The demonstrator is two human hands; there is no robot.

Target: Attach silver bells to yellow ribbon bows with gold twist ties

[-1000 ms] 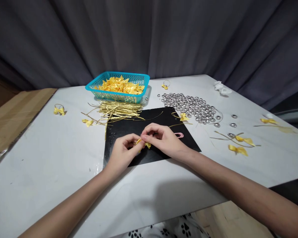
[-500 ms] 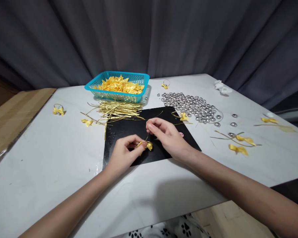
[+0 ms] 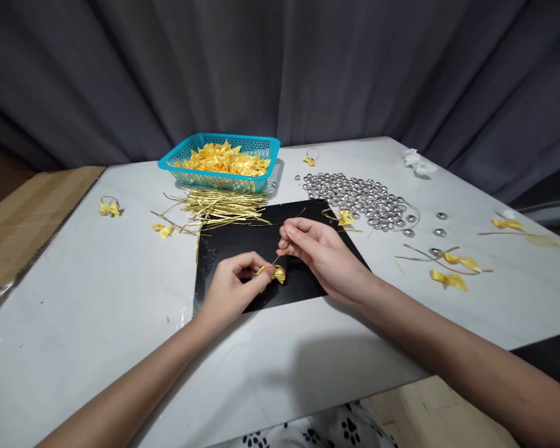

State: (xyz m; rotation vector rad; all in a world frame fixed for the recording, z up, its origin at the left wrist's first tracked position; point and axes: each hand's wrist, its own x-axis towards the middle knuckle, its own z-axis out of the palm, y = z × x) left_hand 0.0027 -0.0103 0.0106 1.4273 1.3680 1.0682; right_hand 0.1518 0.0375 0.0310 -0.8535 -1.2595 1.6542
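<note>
My left hand (image 3: 241, 281) is closed in a pinch on a yellow ribbon bow (image 3: 279, 275), held over the black mat (image 3: 236, 242). A thin gold wire (image 3: 276, 259) runs up from the bow to my right hand (image 3: 315, 252). The fingertips of my right hand are pinched together on that wire, a little above and to the right of the bow. My left fingers cover part of the bow.
A blue basket (image 3: 165, 165) of yellow bows stands behind a bundle of gold wires (image 3: 224, 204). Silver beads (image 3: 354, 196) are heaped at the right. Loose bows (image 3: 449, 280) and wires lie farther right. A cardboard box (image 3: 37, 211) is at the left.
My right hand has shifted slightly to the right, and its fingers have curled more around the wire. My left hand with the bow has hardly moved.
</note>
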